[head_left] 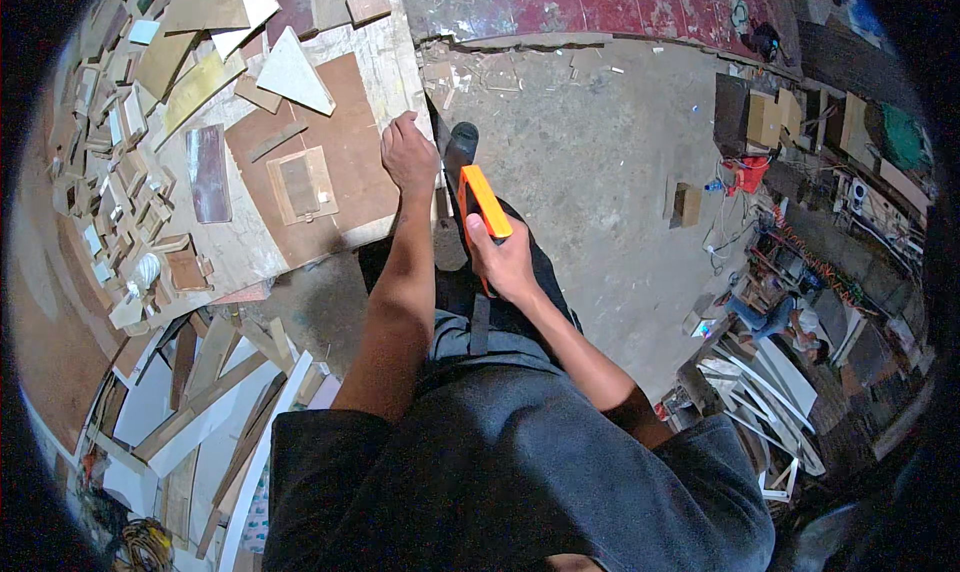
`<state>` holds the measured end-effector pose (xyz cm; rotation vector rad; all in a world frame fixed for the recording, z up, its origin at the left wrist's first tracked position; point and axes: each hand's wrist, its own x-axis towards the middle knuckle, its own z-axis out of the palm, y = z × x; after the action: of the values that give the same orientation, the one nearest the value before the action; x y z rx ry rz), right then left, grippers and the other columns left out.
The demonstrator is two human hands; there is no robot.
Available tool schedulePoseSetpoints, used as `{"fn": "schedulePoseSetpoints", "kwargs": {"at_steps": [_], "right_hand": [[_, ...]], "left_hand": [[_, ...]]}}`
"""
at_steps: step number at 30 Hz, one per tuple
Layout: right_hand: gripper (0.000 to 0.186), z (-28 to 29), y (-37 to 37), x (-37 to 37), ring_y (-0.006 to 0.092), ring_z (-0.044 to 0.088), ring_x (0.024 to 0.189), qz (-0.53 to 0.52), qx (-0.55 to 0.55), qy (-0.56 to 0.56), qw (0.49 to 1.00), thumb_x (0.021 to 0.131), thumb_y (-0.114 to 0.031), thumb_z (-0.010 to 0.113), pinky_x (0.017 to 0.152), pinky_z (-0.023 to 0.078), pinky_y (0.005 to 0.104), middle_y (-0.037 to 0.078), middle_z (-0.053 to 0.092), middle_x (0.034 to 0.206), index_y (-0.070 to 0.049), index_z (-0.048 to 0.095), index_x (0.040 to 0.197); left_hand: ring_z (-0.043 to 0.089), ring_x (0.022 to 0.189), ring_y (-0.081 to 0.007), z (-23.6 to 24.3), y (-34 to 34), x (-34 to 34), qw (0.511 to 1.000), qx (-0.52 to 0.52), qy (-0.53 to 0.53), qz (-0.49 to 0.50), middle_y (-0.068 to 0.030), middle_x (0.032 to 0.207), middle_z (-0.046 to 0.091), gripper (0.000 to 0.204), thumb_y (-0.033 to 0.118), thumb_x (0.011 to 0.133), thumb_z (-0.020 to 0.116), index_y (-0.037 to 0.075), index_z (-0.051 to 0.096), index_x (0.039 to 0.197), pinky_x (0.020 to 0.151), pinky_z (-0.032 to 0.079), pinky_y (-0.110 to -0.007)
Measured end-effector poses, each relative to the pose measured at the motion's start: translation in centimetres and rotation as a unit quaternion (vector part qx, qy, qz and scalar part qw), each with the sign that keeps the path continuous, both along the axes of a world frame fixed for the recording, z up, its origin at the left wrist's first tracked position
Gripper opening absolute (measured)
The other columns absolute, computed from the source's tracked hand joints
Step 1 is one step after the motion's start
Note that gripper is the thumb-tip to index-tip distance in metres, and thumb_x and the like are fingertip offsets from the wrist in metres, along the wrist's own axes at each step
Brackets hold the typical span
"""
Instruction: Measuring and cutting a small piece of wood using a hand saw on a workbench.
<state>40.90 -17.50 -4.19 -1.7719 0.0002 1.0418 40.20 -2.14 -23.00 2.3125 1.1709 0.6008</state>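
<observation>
My left hand [410, 154] is at the right edge of the work table [385, 62], its fingers curled in. Whether it grips the edge or a small piece there is hidden. Held over my legs, my right hand [503, 259] is closed around an orange tool with a loop-like frame [487, 203]; its exact kind does not show. Left of my left hand, a brown board [345, 102] lies on the table. On that board rest a small wooden frame with a panel inside [300, 184] and a thin wood strip [278, 141].
Wood offcuts crowd the table's left, with a white triangular piece [297, 74] farther in. Long boards [205, 397] lean below the table. Cables, a red container [746, 175] and a seated person [795, 322] are at right. Scraps litter the concrete floor [620, 142].
</observation>
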Motion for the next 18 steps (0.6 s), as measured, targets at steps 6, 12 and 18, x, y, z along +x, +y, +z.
{"fn": "schedulePoseSetpoints", "kwargs": {"at_steps": [6,12,18], "right_hand": [[0.036,1.1,0.9,-0.2,0.0059,0.046,0.06,0.01,-0.004,0.019,1.0,0.1,-0.031,0.063,0.054,0.039,0.028,-0.003,0.052,0.065,0.0,0.057,0.081],[0.036,1.5,1.6,-0.3,0.0059,0.046,0.057,0.004,-0.003,0.041,0.999,0.1,-0.031,0.062,0.052,0.039,0.0272,-0.003,0.051,0.063,-0.001,0.056,0.079],[0.037,2.0,2.2,-0.2,0.0052,0.044,0.054,0.005,-0.005,0.076,0.997,0.101,-0.03,0.061,0.049,0.036,0.0262,-0.004,0.05,0.062,-0.004,0.053,0.076]], "left_hand": [[0.059,0.093,-0.0336,-0.2,0.0,-0.2,1.0,-0.001,0.025,0.009,-0.0132,0.096,0.062,0.022,0.004,0.086,0.054,0.008,0.058,0.108,0.082,0.046,-0.046],[0.059,0.092,-0.0334,-0.5,0.1,-0.1,1.0,0.008,0.024,0.013,-0.0128,0.094,0.062,0.021,0.005,0.086,0.056,0.008,0.059,0.106,0.081,0.047,-0.045],[0.06,0.09,-0.0327,-0.9,0.1,-0.1,0.999,0.034,0.014,0.012,-0.0118,0.092,0.062,0.02,0.004,0.085,0.057,0.008,0.059,0.105,0.079,0.047,-0.045]]}}
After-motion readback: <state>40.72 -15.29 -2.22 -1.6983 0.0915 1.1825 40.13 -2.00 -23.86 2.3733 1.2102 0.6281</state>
